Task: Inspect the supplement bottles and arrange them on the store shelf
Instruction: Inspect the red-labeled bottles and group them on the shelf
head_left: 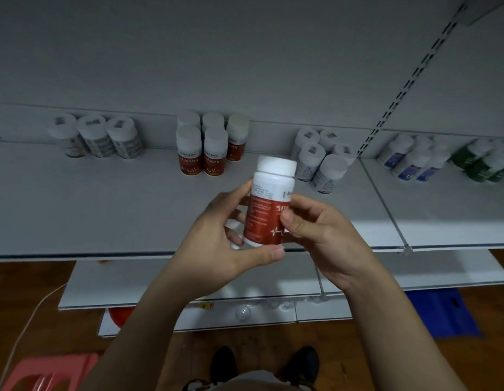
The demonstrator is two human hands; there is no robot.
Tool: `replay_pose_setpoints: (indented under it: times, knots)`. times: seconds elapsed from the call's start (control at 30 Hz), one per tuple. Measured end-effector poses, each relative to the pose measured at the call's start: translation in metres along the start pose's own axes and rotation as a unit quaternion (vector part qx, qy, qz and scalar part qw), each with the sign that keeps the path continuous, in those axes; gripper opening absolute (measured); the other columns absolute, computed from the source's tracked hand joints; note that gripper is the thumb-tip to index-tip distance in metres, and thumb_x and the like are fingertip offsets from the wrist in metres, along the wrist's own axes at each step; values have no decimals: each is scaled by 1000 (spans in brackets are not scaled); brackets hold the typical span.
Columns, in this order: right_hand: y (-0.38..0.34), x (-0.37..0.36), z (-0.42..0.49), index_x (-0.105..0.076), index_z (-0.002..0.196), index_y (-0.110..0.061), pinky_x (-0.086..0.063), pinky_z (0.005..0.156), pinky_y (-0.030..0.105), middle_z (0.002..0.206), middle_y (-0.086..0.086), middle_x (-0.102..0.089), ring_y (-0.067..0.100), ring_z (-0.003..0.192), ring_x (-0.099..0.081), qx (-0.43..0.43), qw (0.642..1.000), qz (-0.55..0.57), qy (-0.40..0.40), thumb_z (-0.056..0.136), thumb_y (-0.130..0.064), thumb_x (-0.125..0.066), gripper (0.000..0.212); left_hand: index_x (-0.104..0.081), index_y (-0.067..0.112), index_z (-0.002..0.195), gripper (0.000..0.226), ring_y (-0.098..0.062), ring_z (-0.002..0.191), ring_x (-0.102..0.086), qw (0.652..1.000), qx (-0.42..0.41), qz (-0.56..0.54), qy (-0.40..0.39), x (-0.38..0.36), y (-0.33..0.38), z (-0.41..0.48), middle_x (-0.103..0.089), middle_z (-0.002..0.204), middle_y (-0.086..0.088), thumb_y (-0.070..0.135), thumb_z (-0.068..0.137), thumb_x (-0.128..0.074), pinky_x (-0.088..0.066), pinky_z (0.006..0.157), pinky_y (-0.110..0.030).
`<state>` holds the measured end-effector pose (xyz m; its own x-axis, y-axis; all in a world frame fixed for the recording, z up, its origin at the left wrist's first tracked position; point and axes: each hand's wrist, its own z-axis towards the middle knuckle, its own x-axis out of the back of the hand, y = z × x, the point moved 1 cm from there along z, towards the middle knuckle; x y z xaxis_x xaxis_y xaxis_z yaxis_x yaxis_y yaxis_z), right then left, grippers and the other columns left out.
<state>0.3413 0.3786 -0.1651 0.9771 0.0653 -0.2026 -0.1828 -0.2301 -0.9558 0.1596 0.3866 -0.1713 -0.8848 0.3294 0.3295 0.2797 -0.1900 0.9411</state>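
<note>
Inspecting a white-capped plastic bottle with red-and-white label, upright over the front of the white metal shelf: cupping its base in the left hand, pinching its side with the right hand. Not yet shelving it; probably belonging beside the matching red-labelled bottles grouped at eleven o'clock.

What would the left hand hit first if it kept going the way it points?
The left hand grips the red-labelled bottle, so that comes first. Beyond it, probably the white bottle cluster on the shelf, though depth is unclear.
</note>
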Motion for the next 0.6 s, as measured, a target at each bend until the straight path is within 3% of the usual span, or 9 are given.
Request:
replay_pose_setpoints:
  times: [0.13, 0.3, 0.43, 0.5, 0.6]
  knots:
    - [3, -5, 2, -66, 117, -3, -54, 93, 37, 114, 23, -68, 29, 98, -67, -7, 1000, 2, 5, 71, -24, -70, 51, -48, 40, 139, 94, -1, 97, -58, 999, 19, -7, 42, -2, 0, 3, -52, 109, 5, 55, 51, -77, -52, 74, -17]
    - [3, -1, 4, -64, 112, -8, -57, 77, 29, 100, 8, -73, 18, 90, -70, -3, 1000, 31, -1, 80, -18, -61, 33, -51, 38, 136, 93, -12, 88, -67, 993, 48, -72, 83, 3, -5, -1, -64, 106, 11, 45, 49, -85, -58, 77, -37]
    - [2, 0, 4, -62, 112, -8, -57, 73, 29, 94, 8, -74, 18, 85, -70, -7, 1000, 15, 3, 78, -17, -62, 36, -50, 42, 129, 78, -11, 92, -69, 991, 55, -101, 74, 0, -5, -2, -66, 106, 13, 37, 60, -84, -58, 81, -43]
    - [2, 0, 4, -63, 112, -8, -55, 75, 32, 93, 7, -73, 18, 84, -69, -7, 1000, 4, 16, 76, -19, -65, 38, -48, 40, 133, 75, -9, 99, -68, 993, 46, -94, 50, 0, -7, -2, -67, 108, 14, 41, 68, -84, -57, 84, -34]
    - [3, 1, 4, -65, 109, -9, -54, 78, 37, 92, 9, -71, 22, 86, -67, -13, 1000, -4, 23, 72, -19, -69, 38, -42, 37, 139, 85, -4, 103, -64, 999, 28, -42, 18, -2, -6, -2, -67, 113, 17, 54, 64, -79, -52, 79, -18]
